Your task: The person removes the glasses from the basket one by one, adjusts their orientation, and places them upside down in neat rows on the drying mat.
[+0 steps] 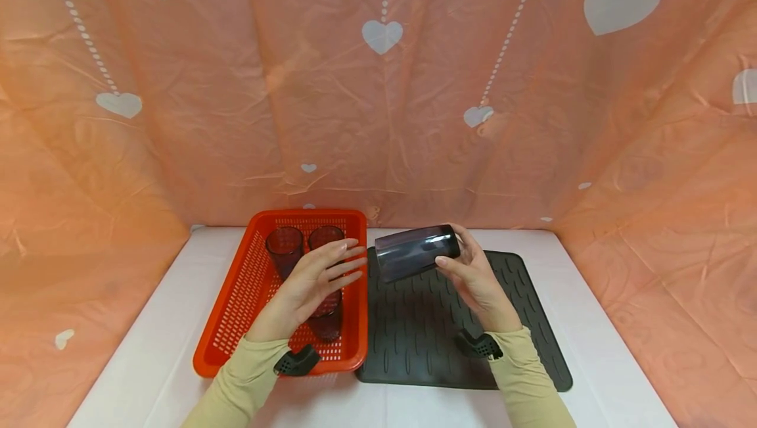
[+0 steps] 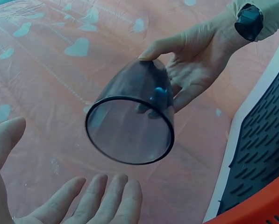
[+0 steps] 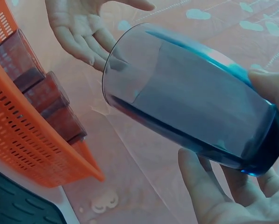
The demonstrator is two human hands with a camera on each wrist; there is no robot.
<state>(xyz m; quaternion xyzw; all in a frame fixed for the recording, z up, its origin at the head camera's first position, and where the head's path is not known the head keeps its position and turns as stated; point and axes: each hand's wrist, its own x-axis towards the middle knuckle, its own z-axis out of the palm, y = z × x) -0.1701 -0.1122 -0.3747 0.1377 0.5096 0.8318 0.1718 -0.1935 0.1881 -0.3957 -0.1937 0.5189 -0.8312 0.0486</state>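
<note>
My right hand (image 1: 476,277) grips a dark tinted drinking glass (image 1: 416,252) near its base. The glass is tipped on its side above the mat, its mouth pointing left toward my other hand. Over the basket, my left hand (image 1: 316,283) is held with fingers extended and holds nothing; in the left wrist view its fingers (image 2: 106,198) are below the glass's rim, thumb apart. Several more tinted glasses (image 1: 286,247) stand in the orange-red plastic basket (image 1: 225,323), partly hidden by my left hand and forearm.
A dark green ribbed mat (image 1: 408,342) lies to the right of the basket, edge against edge. Both are on a white table (image 1: 591,323). Behind and at the sides hangs a pink-orange sheet (image 1: 331,112) with white hearts.
</note>
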